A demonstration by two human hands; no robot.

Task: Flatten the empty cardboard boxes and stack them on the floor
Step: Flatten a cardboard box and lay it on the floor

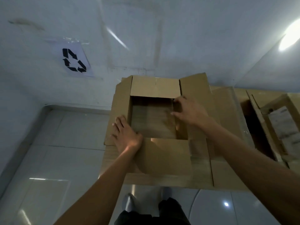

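Observation:
An open brown cardboard box (155, 88) stands in front of me with its four top flaps spread outward, and I look down into its empty inside. My left hand (125, 133) lies flat, fingers apart, on the left flap by the near-left corner of the opening. My right hand (186, 111) curls over the box's right rim, its fingers reaching into the opening and gripping that edge. Beneath and to the right of the box lie flat cardboard sheets (227, 172) on the floor.
More open cardboard boxes (266, 127), one bearing a white label, stand at the right. A white wall with a recycling-symbol sheet (73, 60) rises behind. The glossy white tiled floor (65, 143) spreads to the left. My dark trousers and shoes (154, 211) show at the bottom.

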